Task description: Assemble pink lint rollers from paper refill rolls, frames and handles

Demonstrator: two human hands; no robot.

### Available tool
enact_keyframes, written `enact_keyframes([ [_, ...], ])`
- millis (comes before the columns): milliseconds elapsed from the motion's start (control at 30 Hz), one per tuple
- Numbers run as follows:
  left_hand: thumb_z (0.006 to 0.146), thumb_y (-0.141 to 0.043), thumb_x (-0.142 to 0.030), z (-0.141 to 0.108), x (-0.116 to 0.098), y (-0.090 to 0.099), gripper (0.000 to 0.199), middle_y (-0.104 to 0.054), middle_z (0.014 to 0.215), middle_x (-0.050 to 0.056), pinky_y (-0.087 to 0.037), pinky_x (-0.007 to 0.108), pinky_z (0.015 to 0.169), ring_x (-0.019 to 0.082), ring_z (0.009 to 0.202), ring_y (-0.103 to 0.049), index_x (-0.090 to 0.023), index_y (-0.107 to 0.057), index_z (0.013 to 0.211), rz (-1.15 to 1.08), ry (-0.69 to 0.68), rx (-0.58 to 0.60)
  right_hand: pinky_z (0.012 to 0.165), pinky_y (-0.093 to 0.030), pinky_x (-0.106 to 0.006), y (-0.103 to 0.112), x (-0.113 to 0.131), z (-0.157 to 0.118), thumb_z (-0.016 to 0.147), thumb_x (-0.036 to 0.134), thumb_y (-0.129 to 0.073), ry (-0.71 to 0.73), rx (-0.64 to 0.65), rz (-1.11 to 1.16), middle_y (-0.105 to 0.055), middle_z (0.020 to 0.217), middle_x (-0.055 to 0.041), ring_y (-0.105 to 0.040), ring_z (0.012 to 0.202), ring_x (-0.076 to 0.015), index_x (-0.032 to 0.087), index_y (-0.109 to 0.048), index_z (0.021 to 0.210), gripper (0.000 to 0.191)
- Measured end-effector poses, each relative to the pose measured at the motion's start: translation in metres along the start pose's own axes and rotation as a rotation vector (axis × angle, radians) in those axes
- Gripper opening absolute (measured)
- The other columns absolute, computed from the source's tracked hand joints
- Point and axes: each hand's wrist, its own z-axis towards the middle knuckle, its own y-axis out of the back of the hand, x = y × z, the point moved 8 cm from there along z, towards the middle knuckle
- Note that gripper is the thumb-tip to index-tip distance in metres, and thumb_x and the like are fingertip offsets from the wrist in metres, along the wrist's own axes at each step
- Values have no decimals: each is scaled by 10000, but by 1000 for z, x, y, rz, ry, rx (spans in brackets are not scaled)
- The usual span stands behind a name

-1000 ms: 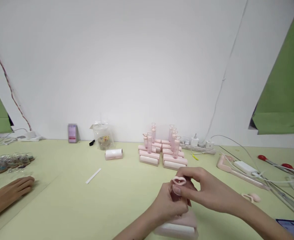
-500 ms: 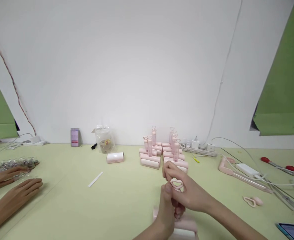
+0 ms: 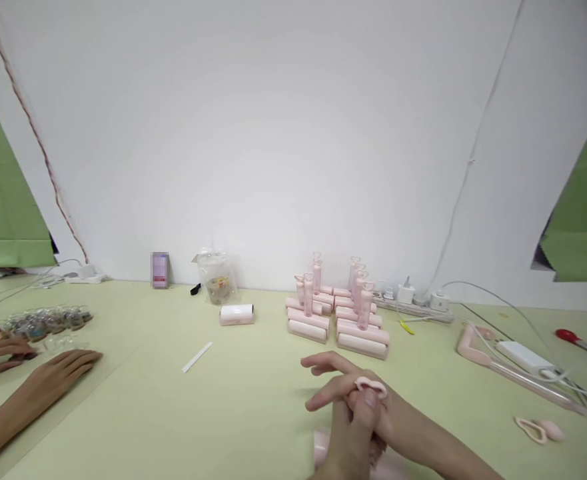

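Note:
My left hand (image 3: 356,430) and my right hand (image 3: 346,390) meet low in the middle of the view, both closed around a pink lint-roller handle with a heart-shaped loop (image 3: 370,385) at its top. The roller's pink body (image 3: 323,445) rests on the pale green table (image 3: 243,407) just under my hands, mostly hidden by them. Two fingers of my right hand stick out to the left.
A stack of pink lint rollers (image 3: 338,313) stands behind my hands, a lone roller (image 3: 236,314) and a white strip (image 3: 196,357) to its left. Another person's hands (image 3: 38,373) lie at the left by small clear packets (image 3: 43,320). Cables, a power strip (image 3: 416,303) and a loose pink handle (image 3: 538,430) are at the right.
The view has shifted right and a little down. My hands have sunk toward the table with the handle, and my right fingers have spread out. The other person's second hand has come into view.

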Motion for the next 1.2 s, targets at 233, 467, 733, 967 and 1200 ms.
enact_keyframes([
  [233, 598, -529, -621, 9, 4, 9, 444, -286, 425, -80, -131, 221, 346, 59, 317, -233, -205, -425, 709, 17, -23, -152, 578, -423, -228, -4, 3, 5, 781, 232, -403, 142, -76, 18, -513, 877, -15, -488, 586, -87, 167, -603, 589, 285],
  [467, 406, -593, -731, -3, -28, -4, 598, -245, 330, -118, -145, 181, 298, 29, 267, -204, -204, -374, 586, 98, -222, 16, 542, -471, -238, 6, -16, -21, 847, 401, -355, -156, -158, 14, -561, 936, -28, -581, 713, -153, 266, -426, 1099, 294],
  [733, 575, -626, -584, 9, -55, 11, 457, -531, 459, -7, -399, 223, 454, 103, 414, -492, -137, -534, 571, 348, -236, 337, 795, -448, -346, -10, -63, -50, 619, 285, -613, -29, -123, -484, -601, 1003, -83, -554, 940, -271, 214, -556, 1013, 405],
  [967, 799, -390, -399, 77, -129, 117, 426, -482, 1229, 114, -214, 348, 1011, 221, 1188, -370, -152, -473, 1137, 479, -466, -126, 801, -447, -332, 2, -70, 3, 800, 250, -460, 86, -314, -578, -569, 1036, -52, -529, 976, -219, 252, -515, 1053, 259],
  [1200, 634, -603, -259, 159, -113, 173, 416, -477, 1255, 99, -189, 401, 1021, 274, 1213, -334, -168, -578, 1039, 500, -295, -112, 873, -437, -330, 2, -103, 24, 837, 268, -442, 218, -451, -660, -533, 1115, -57, -491, 1063, -214, 277, -432, 1163, 326],
])
